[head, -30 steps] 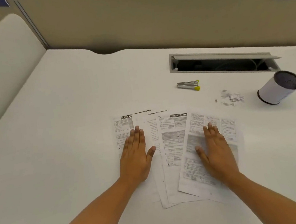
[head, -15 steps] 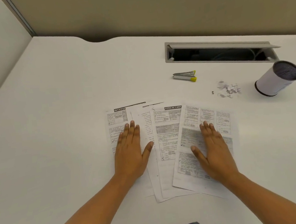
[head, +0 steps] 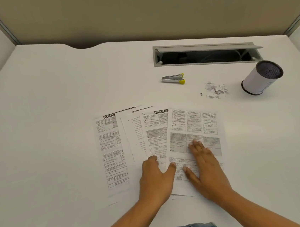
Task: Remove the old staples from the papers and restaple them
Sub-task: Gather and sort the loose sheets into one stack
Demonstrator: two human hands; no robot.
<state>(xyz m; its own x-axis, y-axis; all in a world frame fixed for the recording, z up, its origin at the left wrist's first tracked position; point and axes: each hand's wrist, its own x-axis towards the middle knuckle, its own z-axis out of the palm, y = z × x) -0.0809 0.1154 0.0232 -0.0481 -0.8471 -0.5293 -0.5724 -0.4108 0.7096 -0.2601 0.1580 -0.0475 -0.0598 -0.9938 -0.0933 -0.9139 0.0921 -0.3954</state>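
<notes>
Left hand point(head: 156, 181) slid to mid-frame, fingers point(head: 149, 161) curled on the papers point(head: 112, 154); pinching, I can't tell. Right hand point(head: 206, 168) spread flat. Gathering for stapling, probably.

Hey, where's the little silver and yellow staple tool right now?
In the head view the staple tool lies on the desk beyond the fanned papers, right of centre, just in front of the cable slot and left of the scrap pile.
</notes>
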